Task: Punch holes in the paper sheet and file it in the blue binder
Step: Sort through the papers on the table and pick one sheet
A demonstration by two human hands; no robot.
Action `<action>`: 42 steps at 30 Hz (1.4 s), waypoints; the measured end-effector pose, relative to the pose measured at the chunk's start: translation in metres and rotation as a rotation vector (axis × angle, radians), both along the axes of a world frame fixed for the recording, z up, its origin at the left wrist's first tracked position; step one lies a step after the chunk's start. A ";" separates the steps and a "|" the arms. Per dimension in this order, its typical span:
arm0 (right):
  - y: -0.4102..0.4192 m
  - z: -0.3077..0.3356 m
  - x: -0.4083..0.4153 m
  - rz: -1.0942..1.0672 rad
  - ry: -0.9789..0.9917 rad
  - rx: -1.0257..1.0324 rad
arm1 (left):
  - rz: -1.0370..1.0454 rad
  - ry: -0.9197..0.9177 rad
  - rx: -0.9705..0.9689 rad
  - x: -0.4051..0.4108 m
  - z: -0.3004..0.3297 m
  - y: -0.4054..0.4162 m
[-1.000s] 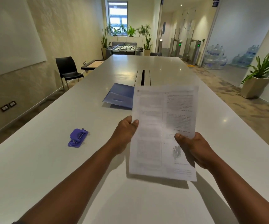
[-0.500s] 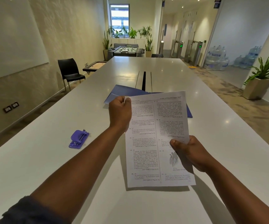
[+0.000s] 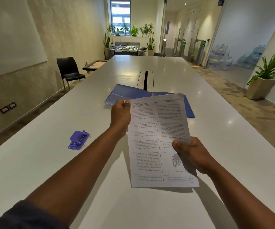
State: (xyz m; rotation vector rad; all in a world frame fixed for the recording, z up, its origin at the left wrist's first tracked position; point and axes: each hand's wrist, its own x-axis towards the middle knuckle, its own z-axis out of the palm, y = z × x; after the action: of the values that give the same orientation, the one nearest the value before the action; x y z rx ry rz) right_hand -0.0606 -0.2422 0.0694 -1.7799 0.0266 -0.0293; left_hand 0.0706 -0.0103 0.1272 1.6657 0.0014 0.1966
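I held the paper sheet (image 3: 160, 139) off the bench (image 3: 34, 171) in the middle of the frame, printed side up. My left hand (image 3: 120, 115) was closed on its upper left corner, thumb on top. My right hand (image 3: 192, 154) was pinching the right edge lower down, thumb across the print. No holes showed along any edge that I could see, so I judged the punching not yet begun.

The purple hole punch (image 3: 78, 140) lay on the bench at centre left, well apart from the sheet and untouched. The blue binder (image 3: 130, 95) lay open beyond the sheet, towards the upper middle, partly hidden behind the page.

To do this step well, I reckoned the sheet should be kept flat and taut between both hands, so it would not sag or crease. The long left edge wanted to be brought square to the punch's slot, pushed fully in and centred, so the holes would sit even. One hand would have to let go to press the punch, so the other should steady the page flat on the bench first.
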 end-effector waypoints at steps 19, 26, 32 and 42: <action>0.010 -0.007 0.011 -0.226 -0.103 0.170 | -0.375 -0.050 -0.055 -0.047 -0.064 -0.003; 0.008 -0.003 0.010 -0.212 -0.116 0.168 | -0.361 -0.015 -0.065 -0.050 -0.070 -0.004; 0.008 -0.001 0.010 -0.222 -0.123 0.181 | -0.342 -0.025 -0.064 -0.049 -0.069 0.003; 0.011 -0.012 0.006 -0.256 -0.100 0.205 | -0.378 -0.033 -0.088 -0.059 -0.081 0.001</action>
State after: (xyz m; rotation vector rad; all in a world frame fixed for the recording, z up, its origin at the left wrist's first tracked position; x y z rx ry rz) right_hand -0.0542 -0.2307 0.0571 -1.5583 0.1795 -0.2900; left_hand 0.0120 -0.0089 0.0465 1.5437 -0.3227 -0.0618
